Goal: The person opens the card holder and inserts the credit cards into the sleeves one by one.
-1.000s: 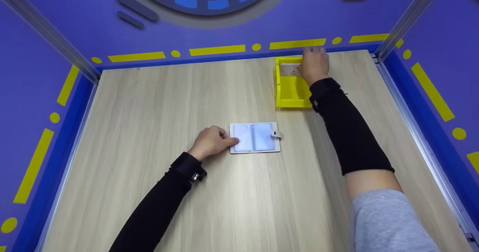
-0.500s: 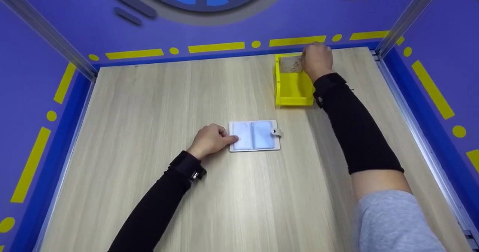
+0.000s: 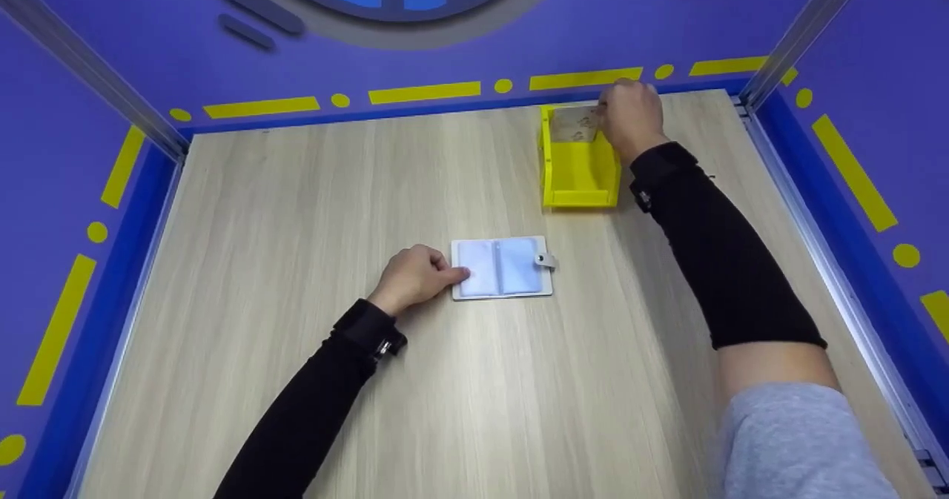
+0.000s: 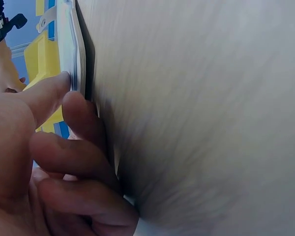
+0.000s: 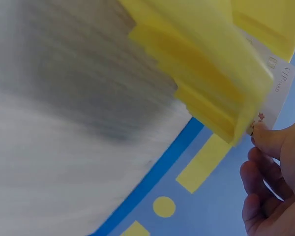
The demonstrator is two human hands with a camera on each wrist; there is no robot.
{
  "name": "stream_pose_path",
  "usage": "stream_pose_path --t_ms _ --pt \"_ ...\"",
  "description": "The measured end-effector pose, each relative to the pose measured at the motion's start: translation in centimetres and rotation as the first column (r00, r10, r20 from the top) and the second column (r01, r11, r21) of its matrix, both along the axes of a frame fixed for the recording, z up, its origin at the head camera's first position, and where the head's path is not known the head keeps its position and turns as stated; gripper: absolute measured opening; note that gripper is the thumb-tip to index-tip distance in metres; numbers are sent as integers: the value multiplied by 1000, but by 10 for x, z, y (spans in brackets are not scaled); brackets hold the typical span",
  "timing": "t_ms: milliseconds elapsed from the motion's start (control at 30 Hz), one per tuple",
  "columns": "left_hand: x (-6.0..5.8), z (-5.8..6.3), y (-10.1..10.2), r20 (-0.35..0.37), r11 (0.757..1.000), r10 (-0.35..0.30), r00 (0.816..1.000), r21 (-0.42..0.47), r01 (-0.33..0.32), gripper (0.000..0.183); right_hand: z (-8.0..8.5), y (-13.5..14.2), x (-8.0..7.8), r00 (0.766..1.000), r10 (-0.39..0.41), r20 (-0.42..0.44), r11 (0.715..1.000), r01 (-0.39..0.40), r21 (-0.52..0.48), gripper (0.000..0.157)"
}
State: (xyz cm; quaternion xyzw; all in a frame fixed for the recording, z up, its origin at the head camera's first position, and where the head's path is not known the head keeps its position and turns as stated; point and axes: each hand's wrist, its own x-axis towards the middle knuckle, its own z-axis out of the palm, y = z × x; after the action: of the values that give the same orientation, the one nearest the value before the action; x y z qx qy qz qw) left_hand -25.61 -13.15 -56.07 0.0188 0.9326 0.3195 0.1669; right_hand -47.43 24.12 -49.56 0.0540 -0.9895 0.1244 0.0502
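Observation:
An open card holder point(image 3: 517, 265) with clear sleeves lies flat in the middle of the table, its white snap tab point(image 3: 545, 261) pointing right. My left hand point(image 3: 412, 278) pinches its left edge, thumb on top; in the left wrist view the index finger point(image 4: 81, 115) sits at its underside and the other fingers curl against the tabletop. At the back right, my right hand point(image 3: 632, 119) pinches the corner of a pale card point(image 3: 572, 123) at the rear of a yellow bin point(image 3: 580, 199). The right wrist view shows "VIP card" lettering and small red flowers on this card point(image 5: 281, 93).
The wooden table point(image 3: 311, 210) is bounded by a purple-blue back wall point(image 3: 415, 69) with yellow marks and by side walls. Metal profiles point(image 3: 804, 35) stand at the corners. The bin's low front lip faces me.
My right hand has shifted slightly right and up with the card, and more of the card's face shows above the bin floor. The left hand and card holder keep their place.

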Motion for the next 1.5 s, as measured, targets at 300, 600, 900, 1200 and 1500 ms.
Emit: stream_pose_path --t_ms 300,600,900,1200,1500 --pt "1 1 -4 1 1000 9 1000 -3 -9 44 8 5 17 999 31 10 986 -29 -161 29" --pt "1 3 -7 8 1000 20 1000 -4 -20 45 18 -24 51 997 61 56 945 -40 -326 31" --pt "-1 1 -4 -13 1000 0 1000 -8 0 51 17 -59 107 957 265 118 890 -196 -412 28" --pt "0 0 1 -24 1000 0 1000 -23 0 53 1 -72 148 906 378 192 862 -269 -430 24" --pt "1 -3 3 -30 1000 -2 1000 -21 1 50 -17 -72 172 865 348 361 899 -199 -391 21"
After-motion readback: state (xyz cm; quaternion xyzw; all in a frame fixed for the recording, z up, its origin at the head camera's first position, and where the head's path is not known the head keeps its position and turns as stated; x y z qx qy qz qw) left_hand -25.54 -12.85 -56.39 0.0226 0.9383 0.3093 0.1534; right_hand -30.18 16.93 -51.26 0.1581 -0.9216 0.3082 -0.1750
